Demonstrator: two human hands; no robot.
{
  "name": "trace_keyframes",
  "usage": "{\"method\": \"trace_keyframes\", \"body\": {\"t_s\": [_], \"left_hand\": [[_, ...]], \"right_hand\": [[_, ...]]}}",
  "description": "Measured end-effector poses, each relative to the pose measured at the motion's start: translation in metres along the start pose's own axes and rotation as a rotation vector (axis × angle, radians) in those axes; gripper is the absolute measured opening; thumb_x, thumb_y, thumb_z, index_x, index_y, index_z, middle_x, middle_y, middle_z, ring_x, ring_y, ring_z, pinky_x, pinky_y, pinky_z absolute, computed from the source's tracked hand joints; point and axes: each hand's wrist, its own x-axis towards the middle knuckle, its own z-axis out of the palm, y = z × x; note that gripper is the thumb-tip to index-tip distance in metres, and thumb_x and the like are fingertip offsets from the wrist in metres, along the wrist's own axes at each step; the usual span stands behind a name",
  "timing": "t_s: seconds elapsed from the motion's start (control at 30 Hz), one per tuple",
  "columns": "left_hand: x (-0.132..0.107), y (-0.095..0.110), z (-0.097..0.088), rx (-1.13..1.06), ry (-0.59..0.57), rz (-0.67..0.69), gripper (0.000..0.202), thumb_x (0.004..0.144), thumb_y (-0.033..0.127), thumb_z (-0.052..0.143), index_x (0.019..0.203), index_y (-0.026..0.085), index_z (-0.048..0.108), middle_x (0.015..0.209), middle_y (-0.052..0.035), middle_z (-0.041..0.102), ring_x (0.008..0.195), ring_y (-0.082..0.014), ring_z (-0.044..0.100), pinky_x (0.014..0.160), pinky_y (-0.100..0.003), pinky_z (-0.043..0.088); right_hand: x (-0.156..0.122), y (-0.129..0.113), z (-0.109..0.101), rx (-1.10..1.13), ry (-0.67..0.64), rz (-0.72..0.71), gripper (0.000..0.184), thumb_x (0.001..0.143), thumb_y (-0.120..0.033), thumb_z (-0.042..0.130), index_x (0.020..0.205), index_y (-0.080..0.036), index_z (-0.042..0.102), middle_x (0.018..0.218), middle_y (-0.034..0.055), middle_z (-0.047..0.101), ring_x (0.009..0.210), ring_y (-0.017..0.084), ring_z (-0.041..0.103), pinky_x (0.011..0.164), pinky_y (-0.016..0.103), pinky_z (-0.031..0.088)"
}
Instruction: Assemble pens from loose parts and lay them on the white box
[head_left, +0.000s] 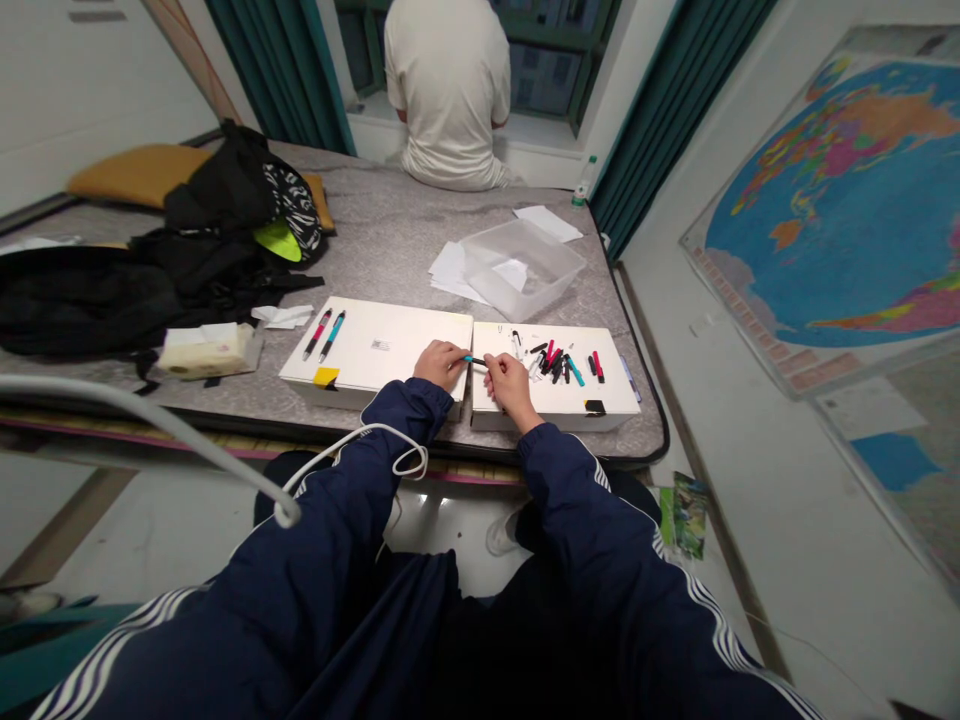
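Note:
Between my two hands a blue and black pen (474, 360) is held level, above the gap where two white boxes meet. My left hand (441, 364) pinches its blue end, and my right hand (508, 385) has the black end. On the left box (397, 335) lie a red and black pen (317, 334) and a blue and black pen (332, 336), side by side. A loose pile of pen parts (556, 362) in black, red, white and blue covers the middle of the right box (555, 405). A short red and black piece (596, 366) lies to its right.
Behind the boxes stands a clear plastic bin (551, 262) with white papers (454, 272) beside it. Black bags (97, 300) and a tissue pack (210, 350) lie at left. A white cable (187, 430) crosses by my left arm. A person (448, 90) sits at the far edge.

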Motion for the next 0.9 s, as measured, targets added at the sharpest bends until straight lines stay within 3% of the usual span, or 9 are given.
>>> {"method": "trace_keyframes", "body": {"t_s": [0.07,0.27,0.4,0.57,0.77,0.9], "left_hand": [[-0.0003,0.0007,-0.0002,0.003,0.003,-0.005,0.021,0.088,0.025,0.055,0.099,0.022,0.074,0.088,-0.0074,0.070,0.086,-0.0235,0.059,0.082,-0.039,0.046],[-0.0010,0.0028,-0.0025,0.032,0.013,-0.031,0.019,0.086,0.026,0.059,0.095,0.022,0.075,0.086,-0.0070,0.072,0.082,-0.0239,0.060,0.077,-0.038,0.045],[-0.0011,0.0032,-0.0047,0.058,0.024,-0.061,0.019,0.084,0.023,0.060,0.097,0.024,0.075,0.091,-0.0079,0.073,0.089,-0.0274,0.059,0.078,-0.041,0.043],[-0.0013,0.0026,-0.0041,0.052,0.002,-0.051,0.024,0.086,0.024,0.059,0.105,0.024,0.073,0.097,-0.0066,0.074,0.093,-0.0258,0.059,0.080,-0.040,0.043],[-0.0014,0.0024,-0.0039,0.062,-0.008,-0.068,0.024,0.085,0.024,0.059,0.103,0.024,0.074,0.094,-0.0076,0.074,0.093,-0.0264,0.058,0.080,-0.040,0.042],[-0.0018,0.0056,-0.0064,0.075,0.017,-0.094,0.024,0.083,0.023,0.061,0.103,0.025,0.075,0.094,-0.0084,0.074,0.095,-0.0296,0.056,0.080,-0.044,0.040]], "right_hand": [[-0.0002,-0.0006,-0.0001,0.001,-0.004,0.003,0.042,0.085,-0.058,0.052,0.068,-0.020,0.051,0.051,-0.0030,0.058,0.035,0.008,0.050,0.033,0.017,0.039],[0.0013,0.0033,-0.0009,0.105,-0.069,0.000,0.038,0.075,-0.054,0.065,0.087,-0.020,0.053,0.062,-0.0038,0.063,0.046,0.012,0.062,0.036,0.018,0.047],[0.0013,0.0030,-0.0018,0.056,-0.140,-0.009,0.039,0.082,-0.058,0.057,0.075,-0.019,0.052,0.055,-0.0032,0.060,0.041,0.011,0.059,0.037,0.018,0.046],[-0.0012,-0.0027,-0.0020,-0.052,-0.092,-0.031,0.050,0.089,-0.061,0.043,0.064,-0.018,0.053,0.046,-0.0029,0.054,0.031,0.008,0.049,0.032,0.017,0.038],[-0.0010,-0.0032,-0.0005,0.050,-0.119,-0.004,0.036,0.080,-0.055,0.060,0.086,-0.020,0.055,0.059,-0.0049,0.060,0.042,0.010,0.058,0.036,0.017,0.043],[0.0001,-0.0017,-0.0003,0.044,-0.159,0.000,0.036,0.082,-0.055,0.057,0.080,-0.020,0.053,0.056,-0.0049,0.059,0.041,0.010,0.057,0.037,0.017,0.044]]}}
